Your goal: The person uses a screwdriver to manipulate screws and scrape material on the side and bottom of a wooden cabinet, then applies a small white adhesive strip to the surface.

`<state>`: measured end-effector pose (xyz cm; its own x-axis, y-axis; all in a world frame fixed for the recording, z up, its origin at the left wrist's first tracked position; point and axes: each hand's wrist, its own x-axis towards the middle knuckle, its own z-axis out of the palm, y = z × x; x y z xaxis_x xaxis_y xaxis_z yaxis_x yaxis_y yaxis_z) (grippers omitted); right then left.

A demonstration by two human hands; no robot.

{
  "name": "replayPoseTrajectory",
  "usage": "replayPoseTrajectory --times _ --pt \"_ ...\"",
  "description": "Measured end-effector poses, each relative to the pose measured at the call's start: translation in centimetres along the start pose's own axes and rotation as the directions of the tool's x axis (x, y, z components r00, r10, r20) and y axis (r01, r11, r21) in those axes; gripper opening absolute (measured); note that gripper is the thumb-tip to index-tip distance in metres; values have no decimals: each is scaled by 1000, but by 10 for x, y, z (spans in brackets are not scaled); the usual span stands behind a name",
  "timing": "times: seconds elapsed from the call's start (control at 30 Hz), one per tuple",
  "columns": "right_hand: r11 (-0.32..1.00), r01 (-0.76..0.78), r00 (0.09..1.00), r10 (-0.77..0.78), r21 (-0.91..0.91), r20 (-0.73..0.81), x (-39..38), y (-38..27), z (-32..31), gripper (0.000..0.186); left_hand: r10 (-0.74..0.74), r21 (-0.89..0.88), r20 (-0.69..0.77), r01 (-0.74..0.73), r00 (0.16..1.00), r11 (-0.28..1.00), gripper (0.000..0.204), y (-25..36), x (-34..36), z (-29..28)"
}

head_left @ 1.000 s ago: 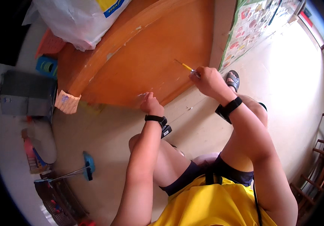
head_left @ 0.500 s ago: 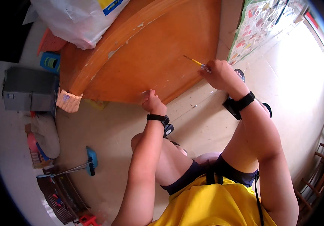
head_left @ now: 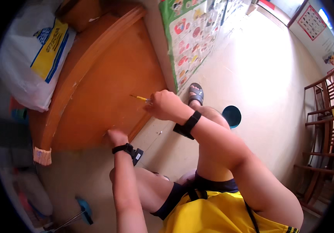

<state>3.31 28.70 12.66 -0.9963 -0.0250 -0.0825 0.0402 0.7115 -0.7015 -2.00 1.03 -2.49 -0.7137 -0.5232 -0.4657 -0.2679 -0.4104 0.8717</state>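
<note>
In my right hand, a thin screwdriver with a yellow shaft and a clear handle points left. Its dark tip is in front of an orange-brown wooden panel with a curved rim; whether it touches the wood cannot be told. My left hand is closed at the panel's lower edge, its fingertips partly hidden and blurred. Anything between those fingers does not show. Small pale marks lie on the wood between the two hands. A ribbed beige cover wraps the rim's lower end.
A white plastic bag rests on the furniture at upper left. A picture-covered sheet hangs beyond the panel. Right of my sandalled foot stands a dark teal bin. Wooden chairs line the right; a blue dustpan is lower left.
My view has swung right, so the panel and both hands appear farther left. The teal bin and more chairs have come into sight. The screwdriver stays in my right hand.
</note>
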Motion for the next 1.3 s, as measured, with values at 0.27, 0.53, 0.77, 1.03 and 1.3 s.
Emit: replayPoseTrajectory --times 0.27,0.53,0.77,1.03,1.3 --pt "997 -78 997 78 -31 23 2 6 -7 33 -89 -95 -124 78 988 992 21 8 -26 29" --pt "999 -41 999 42 -27 32 2 3 -8 37 272 815 80 -220 959 536 25 -7 4 9" --pt "1000 -18 1000 18 -10 17 4 4 -8 43 291 877 235 -331 927 347 22 -5 -9 9" --pt "999 -44 997 45 -11 60 4 0 -9 47 -4 -2 -120 4 993 1000 21 1 -35 13" --pt "999 -52 998 52 1 30 2 0 -6 42 84 -38 -123 -90 989 995 18 -14 -38 15"
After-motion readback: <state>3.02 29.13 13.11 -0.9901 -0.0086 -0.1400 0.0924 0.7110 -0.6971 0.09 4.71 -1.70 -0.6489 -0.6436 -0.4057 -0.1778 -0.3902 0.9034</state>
